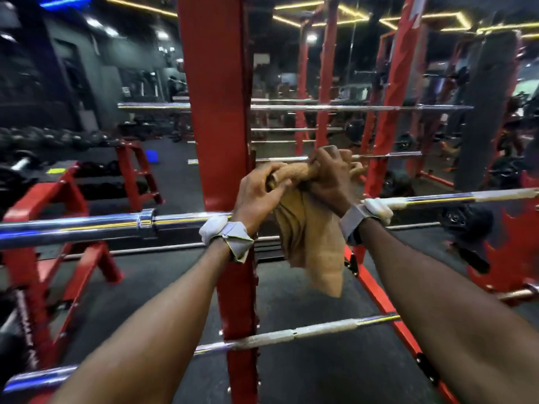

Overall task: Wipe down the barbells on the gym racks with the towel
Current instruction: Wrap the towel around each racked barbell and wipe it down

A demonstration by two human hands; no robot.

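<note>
text: none you can read | pale marks on rack leg [26, 322], down-left of your left hand [256, 196]: too blurred

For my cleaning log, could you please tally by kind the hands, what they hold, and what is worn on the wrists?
Towel: 1
Hands gripping it: 2, left hand, right hand
Grey wrist wraps: 2, left wrap, right wrap
Total: 5

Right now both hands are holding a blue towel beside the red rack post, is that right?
No, the towel is tan, not blue. The head view shows the left hand and the right hand both holding it beside the red rack post.
</note>
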